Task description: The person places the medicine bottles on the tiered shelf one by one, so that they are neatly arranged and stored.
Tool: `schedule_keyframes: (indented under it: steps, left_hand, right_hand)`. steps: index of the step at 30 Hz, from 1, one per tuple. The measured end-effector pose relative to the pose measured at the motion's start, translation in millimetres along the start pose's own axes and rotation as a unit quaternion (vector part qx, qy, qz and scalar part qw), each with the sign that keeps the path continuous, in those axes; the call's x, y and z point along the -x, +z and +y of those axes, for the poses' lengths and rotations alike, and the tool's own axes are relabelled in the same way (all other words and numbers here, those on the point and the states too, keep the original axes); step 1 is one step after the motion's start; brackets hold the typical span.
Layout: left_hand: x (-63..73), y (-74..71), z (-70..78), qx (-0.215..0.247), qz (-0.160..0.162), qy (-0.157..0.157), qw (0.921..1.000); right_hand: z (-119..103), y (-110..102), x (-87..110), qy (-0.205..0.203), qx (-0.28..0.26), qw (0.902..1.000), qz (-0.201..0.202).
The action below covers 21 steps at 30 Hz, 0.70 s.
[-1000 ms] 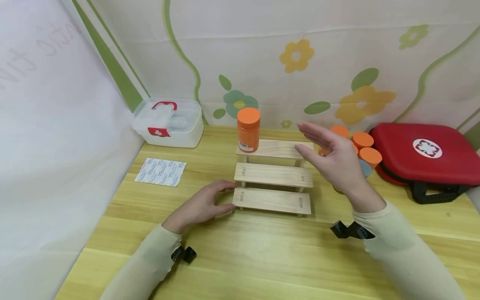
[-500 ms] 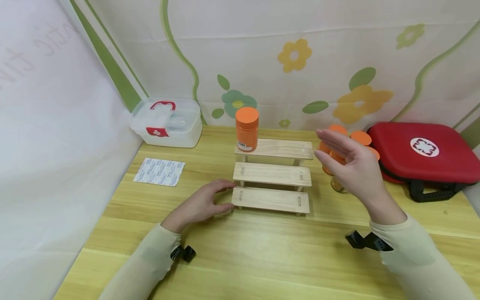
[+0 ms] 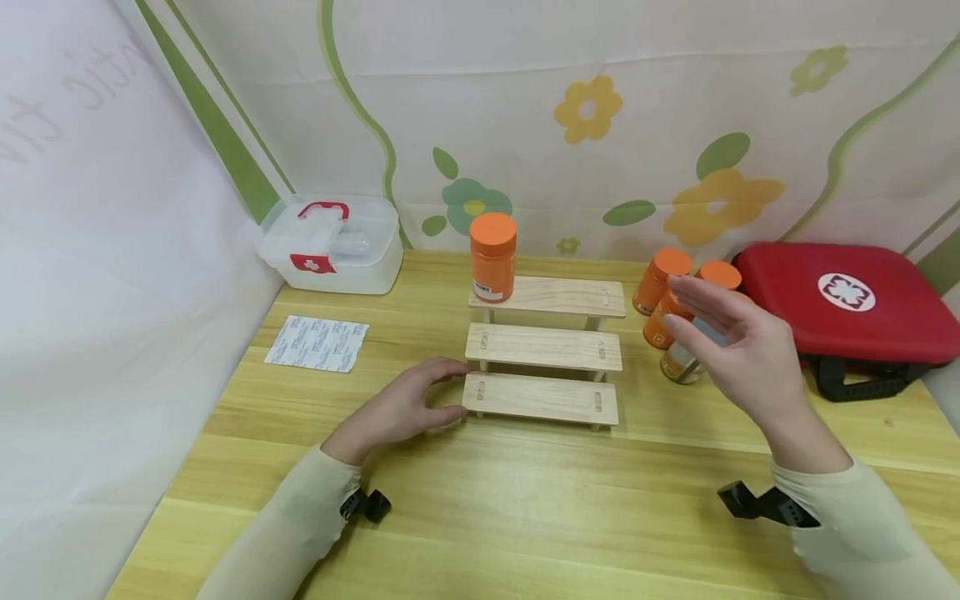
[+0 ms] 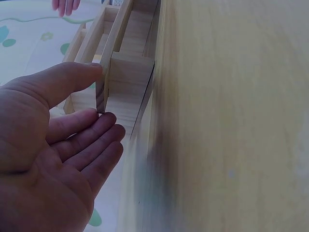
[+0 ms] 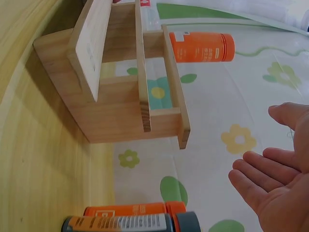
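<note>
A three-tier wooden step rack (image 3: 543,346) stands on the table. Its lowest board's left end lies between the thumb and fingers of my left hand (image 3: 401,406), which holds it at the corners; the left wrist view shows the same board end (image 4: 102,89) close up. One orange bottle (image 3: 493,258) with an orange cap stands upright on the left of the top tier. Right of the rack, my right hand (image 3: 750,358) hovers with fingers extended, holding nothing. Behind and beside it are several orange bottles (image 3: 667,321) and a grey-capped bottle (image 3: 681,364), partly hidden by the hand.
A red first-aid case (image 3: 847,300) with a black handle lies at the right. At the back left is a clear plastic box (image 3: 333,246) with a red handle. A white printed packet (image 3: 317,342) lies left of the rack. A patterned curtain (image 3: 525,125) closes the back.
My right hand has moved right and slightly down, away from the top tier and towards the grouped bottles. The left hand and the bottle on the rack stay in place.
</note>
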<state>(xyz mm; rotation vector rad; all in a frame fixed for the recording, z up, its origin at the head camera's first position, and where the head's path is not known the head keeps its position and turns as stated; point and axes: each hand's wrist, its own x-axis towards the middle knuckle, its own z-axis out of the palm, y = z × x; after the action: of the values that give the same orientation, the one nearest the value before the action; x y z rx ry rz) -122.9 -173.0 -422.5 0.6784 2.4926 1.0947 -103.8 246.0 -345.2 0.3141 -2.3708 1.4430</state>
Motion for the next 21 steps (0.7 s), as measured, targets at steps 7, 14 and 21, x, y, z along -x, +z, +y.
schedule_keyframes:
  steps: [7,14,21]
  left_hand:
    - [0.3,0.4,-0.8,0.000,-0.001,-0.008,1.0000]
    - [-0.6,1.0,-3.3,-0.010,-0.001,-0.010,0.9999]
    - [0.8,0.5,-2.1,-0.014,0.000,-0.006,0.9999]
  right_hand:
    - [16.3,-16.1,11.5,0.020,0.029,0.9992,0.019]
    - [29.7,-29.8,25.7,0.049,0.045,0.9972,0.033]
    - [42.9,-40.7,39.7,0.075,0.043,0.9945,0.059]
